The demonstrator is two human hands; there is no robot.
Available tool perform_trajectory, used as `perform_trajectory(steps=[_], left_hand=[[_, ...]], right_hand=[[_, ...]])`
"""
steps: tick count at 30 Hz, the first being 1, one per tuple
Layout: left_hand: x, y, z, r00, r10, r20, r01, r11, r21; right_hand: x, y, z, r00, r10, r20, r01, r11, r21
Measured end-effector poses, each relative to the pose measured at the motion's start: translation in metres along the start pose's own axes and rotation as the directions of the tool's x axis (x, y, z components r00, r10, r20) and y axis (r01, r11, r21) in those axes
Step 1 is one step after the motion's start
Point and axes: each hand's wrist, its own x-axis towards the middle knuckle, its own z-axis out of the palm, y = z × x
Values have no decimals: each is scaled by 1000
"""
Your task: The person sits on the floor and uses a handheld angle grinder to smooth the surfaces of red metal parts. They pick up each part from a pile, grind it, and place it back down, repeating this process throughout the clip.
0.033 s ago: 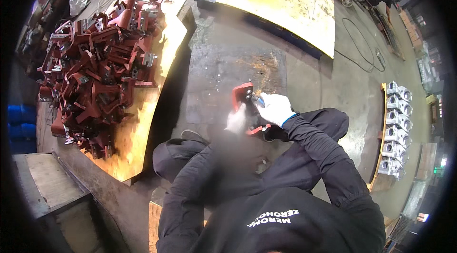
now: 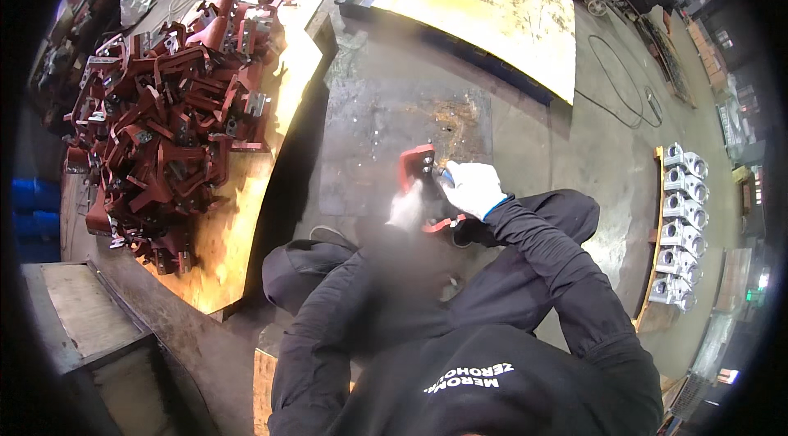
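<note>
A red bent metal bracket (image 2: 417, 160) stands between my hands, with dark holes or bolts on its upper plate. My left hand (image 2: 406, 206), in a white glove, is closed on the bracket's near left side; a blur covers part of its wrist and forearm. My gloved right hand (image 2: 476, 188) is closed around a small blue-and-dark tool (image 2: 446, 176), whose kind I cannot make out. The tool's end is close to the bracket's upper plate; whether it touches is unclear. Lower down, another red end (image 2: 437, 226) shows near my right knee.
A large heap of red brackets (image 2: 176, 120) lies on a wooden board (image 2: 283, 99) at left. Ahead are a dark floor plate (image 2: 361, 132) and a board-topped pallet (image 2: 492, 13). Silver castings (image 2: 677, 227) line the right side. A metal box (image 2: 90, 313) stands near left; a cable (image 2: 616, 66) curls far right.
</note>
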Motion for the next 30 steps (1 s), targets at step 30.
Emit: perform_trajectory(steps=[30], left_hand=[[23, -46, 8, 936, 285, 206, -139, 837, -529]], right_hand=[[17, -25, -13, 940, 10, 341, -242, 725, 645]])
